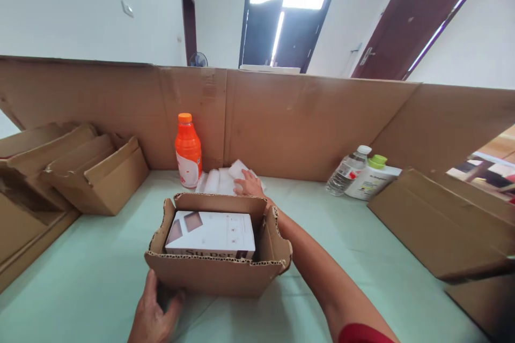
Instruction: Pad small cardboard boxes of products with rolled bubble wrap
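An open cardboard box [217, 273] sits on the pale green table right in front of me, with a white product box [211, 233] lying inside it. My left hand [155, 316] grips the near left lower corner of the cardboard box, thumb against its front. My right hand [249, 185] reaches past the box's far side and rests with fingers stretched on a stack of white packing pieces [219, 181]. An orange drink bottle [188, 151] stands upright just left of that stack.
A tall cardboard wall [301, 118] runs across the back of the table. Several folded cartons [92, 171] are stacked at the left. A clear water bottle [348, 170] and a white bottle with a green cap [372, 178] lie at the right, beside flat cardboard sheets [438, 225].
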